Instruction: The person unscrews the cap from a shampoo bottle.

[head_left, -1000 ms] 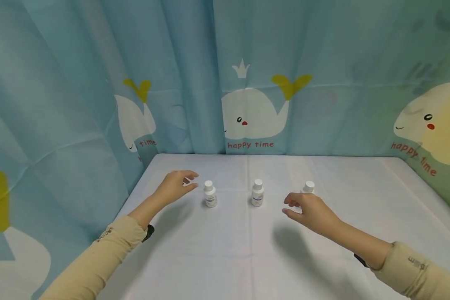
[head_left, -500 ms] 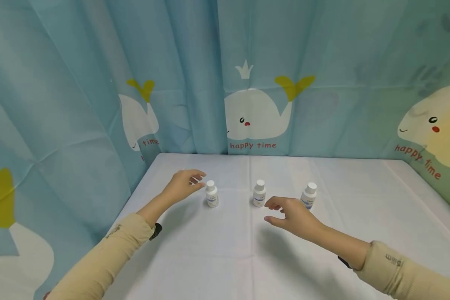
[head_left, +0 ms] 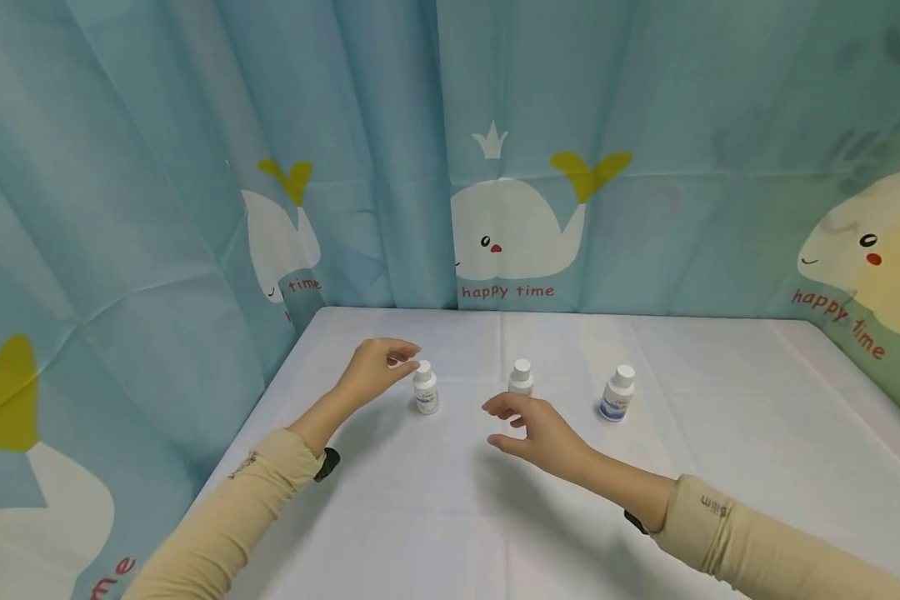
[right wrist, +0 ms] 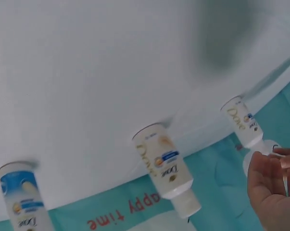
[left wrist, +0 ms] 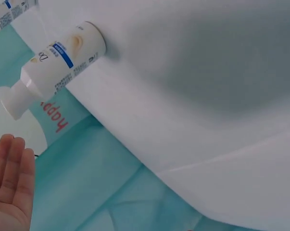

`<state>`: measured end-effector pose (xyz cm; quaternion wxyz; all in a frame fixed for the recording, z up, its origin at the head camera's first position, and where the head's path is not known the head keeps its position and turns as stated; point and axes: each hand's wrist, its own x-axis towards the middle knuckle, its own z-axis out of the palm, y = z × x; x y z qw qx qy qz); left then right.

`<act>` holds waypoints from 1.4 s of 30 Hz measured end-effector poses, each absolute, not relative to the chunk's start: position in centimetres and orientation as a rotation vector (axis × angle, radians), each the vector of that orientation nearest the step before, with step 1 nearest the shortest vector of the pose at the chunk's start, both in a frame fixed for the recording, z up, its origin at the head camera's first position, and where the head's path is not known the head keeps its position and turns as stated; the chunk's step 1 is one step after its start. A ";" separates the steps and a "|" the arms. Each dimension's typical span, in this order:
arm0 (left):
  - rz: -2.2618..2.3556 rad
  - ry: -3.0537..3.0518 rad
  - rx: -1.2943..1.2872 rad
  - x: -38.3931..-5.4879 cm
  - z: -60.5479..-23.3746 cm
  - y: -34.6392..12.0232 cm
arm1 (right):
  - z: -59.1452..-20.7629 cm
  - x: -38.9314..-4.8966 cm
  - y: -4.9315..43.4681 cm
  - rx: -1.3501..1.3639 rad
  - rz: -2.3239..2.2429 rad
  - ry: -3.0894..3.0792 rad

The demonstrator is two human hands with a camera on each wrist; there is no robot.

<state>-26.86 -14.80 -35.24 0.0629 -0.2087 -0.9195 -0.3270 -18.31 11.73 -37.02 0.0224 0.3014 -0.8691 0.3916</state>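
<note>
Three white Dove bottles stand upright in a row: the left bottle (head_left: 426,393), the middle bottle (head_left: 521,379) and the right bottle (head_left: 617,396). My left hand (head_left: 378,368) is beside the left bottle, thumb and fingertips right at its cap, fingers loosely bent. In the left wrist view, a gap shows between those fingers (left wrist: 12,173) and the bottle's cap (left wrist: 16,101). My right hand (head_left: 540,433) hovers in front of the middle bottle, hiding its lower part, with thumb and fingers spread apart and nothing between them. Blue bands the base of the right bottle (right wrist: 23,192).
A white cloth (head_left: 420,500) covers the table. Blue curtains (head_left: 375,150) printed with white whales hang behind the table and along its left side. Both arms wear beige sleeves (head_left: 232,508), with a dark band at each wrist.
My right hand has moved left, from in front of the right bottle to in front of the middle one, uncovering the right bottle. My left hand has come slightly closer to the left bottle's cap.
</note>
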 end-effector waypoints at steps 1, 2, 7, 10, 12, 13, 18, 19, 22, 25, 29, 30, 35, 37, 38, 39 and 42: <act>-1.002 -2.765 -0.625 -26.8 -35.3 -14.8 | -37.1 -18.4 11.4 0.939 1.236 -2.691; -1.016 -2.756 -0.615 -26.8 -35.3 -14.7 | -37.3 -18.6 11.1 0.944 1.254 -2.690; -1.064 -2.720 -0.592 -26.8 -35.7 -14.7 | -37.5 -19.1 9.7 0.949 1.315 -2.694; -1.103 -2.685 -0.584 -26.9 -35.9 -14.8 | -37.6 -19.5 8.9 0.922 1.361 -2.697; -1.132 -2.655 -0.585 -26.9 -36.1 -14.8 | -37.6 -19.9 8.3 0.904 1.397 -2.692; -1.143 -2.640 -0.589 -26.9 -36.2 -14.8 | -37.6 -20.1 8.0 0.892 1.417 -2.688; -1.186 -2.614 -0.611 -27.2 -36.4 -14.6 | -37.7 -21.4 6.7 0.810 1.520 -2.633; -1.197 -2.616 -0.609 -27.2 -36.4 -14.5 | -37.7 -21.7 6.5 0.786 1.540 -2.618; -1.215 -2.619 -0.599 -27.4 -36.2 -14.4 | -37.8 -22.3 5.9 0.719 1.600 -2.582; -1.224 -2.621 -0.589 -27.4 -36.1 -14.5 | -38.1 -22.9 5.3 0.654 1.623 -2.570; -1.232 -2.627 -0.581 -27.5 -36.3 -14.6 | -38.5 -23.8 4.8 0.580 1.624 -2.571; -1.237 -2.629 -0.579 -27.5 -36.4 -14.7 | -38.7 -24.0 4.6 0.566 1.623 -2.567; -1.264 -2.624 -0.580 -27.8 -36.9 -14.8 | -39.5 -24.8 4.1 0.531 1.649 -2.535; -1.271 -2.611 -0.583 -27.9 -37.1 -14.9 | -39.9 -25.0 3.8 0.530 1.641 -2.535; -1.278 -2.603 -0.585 -28.0 -37.2 -14.9 | -40.1 -25.1 3.7 0.538 1.627 -2.539; -1.284 -2.598 -0.589 -28.0 -37.2 -14.9 | -40.3 -25.2 3.6 0.544 1.613 -2.544; -1.300 -2.601 -0.596 -28.2 -37.4 -15.0 | -40.7 -25.5 3.2 0.532 1.599 -2.569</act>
